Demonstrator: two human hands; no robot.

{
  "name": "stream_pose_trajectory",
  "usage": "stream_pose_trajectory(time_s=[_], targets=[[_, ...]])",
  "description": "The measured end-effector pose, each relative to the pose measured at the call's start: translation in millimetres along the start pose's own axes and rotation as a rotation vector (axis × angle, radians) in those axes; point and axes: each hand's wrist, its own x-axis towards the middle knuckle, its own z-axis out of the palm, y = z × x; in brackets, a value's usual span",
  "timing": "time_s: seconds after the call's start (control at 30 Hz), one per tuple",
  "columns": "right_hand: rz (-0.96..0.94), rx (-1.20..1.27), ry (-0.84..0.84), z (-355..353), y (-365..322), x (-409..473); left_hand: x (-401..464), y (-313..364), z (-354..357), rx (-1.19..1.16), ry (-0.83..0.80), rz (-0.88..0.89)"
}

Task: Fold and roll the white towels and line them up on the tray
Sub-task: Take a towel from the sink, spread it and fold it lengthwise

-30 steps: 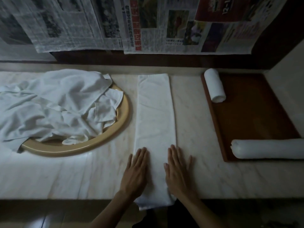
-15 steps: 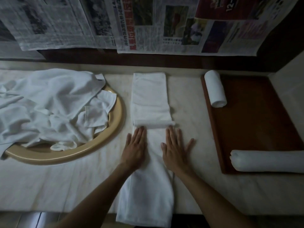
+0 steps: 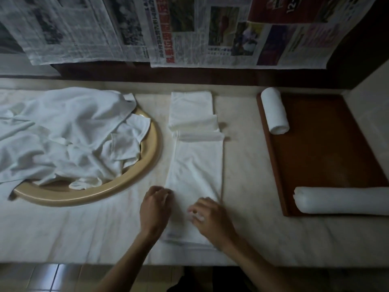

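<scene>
Counter (image 3: 252, 228): towel (image 3: 195, 169) under both hands.

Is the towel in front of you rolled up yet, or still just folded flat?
Folded flat, not rolled. The folded towel lies as a long strip on the counter, its far end doubled back in creases; both hands are at its near end.

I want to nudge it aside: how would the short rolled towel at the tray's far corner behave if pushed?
The short rolled towel looks round, so it would probably roll if pushed sideways. It seems soft, likely light. It lies half off the tray edge, so it might slip off.
</scene>
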Motion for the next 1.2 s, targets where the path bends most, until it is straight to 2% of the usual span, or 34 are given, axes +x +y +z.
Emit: stream_pose_trajectory(time_s=[0.1,0.3,0.37,0.5,0.67,0.77,0.93,1.03,1.1,1.13,1.2], targets=[[0.039,-0.062,-0.233,20.9,-10.2,-21.7,-44.2,-21.0,-16.3,-0.075,-0.059,-0.046],[-0.021,-0.215,-0.308,23.8,-22.2,-28.2,-73.7,-37.2,-33.4,-0.170,-0.138,-0.171],[-0.024,-0.214,-0.245,25.7,-21.2,-30.7,-73.5,-39.8,-36.7,-0.177,-0.178,-0.215],[0.028,-0.184,-0.017,27.6,-30.8,-35.9,-73.3,-36.3,-40.7,-0.187,-0.225,-0.274],[-0.118,-0.232,0.233,25.9,-64.8,-49.9,-74.5,-36.6,-43.2,-0.192,-0.217,-0.269],[-0.126,-0.281,0.206,40.4,-61.8,-60.9,-75.3,-37.8,-40.7,-0.188,-0.202,-0.256],[-0.078,-0.261,0.055,60.1,-44.1,-72.6,-77.5,-39.7,-38.9,-0.192,-0.191,-0.227],[-0.105,-0.160,0.155,41.4,-38.7,-75.2,-76.0,-41.3,-42.5,-0.181,-0.222,-0.233],[0.007,-0.167,0.278,27.8,-18.8,-72.8,-73.6,-33.5,-41.8,-0.134,-0.134,-0.159],[0.119,-0.247,0.310,22.9,-6.1,-70.5,-72.8,-23.6,-38.6,-0.103,-0.051,-0.104],[0.359,-0.442,0.189,18.0,13.6,-67.6,-71.1,8.2,-21.8,-0.124,0.093,0.036]])
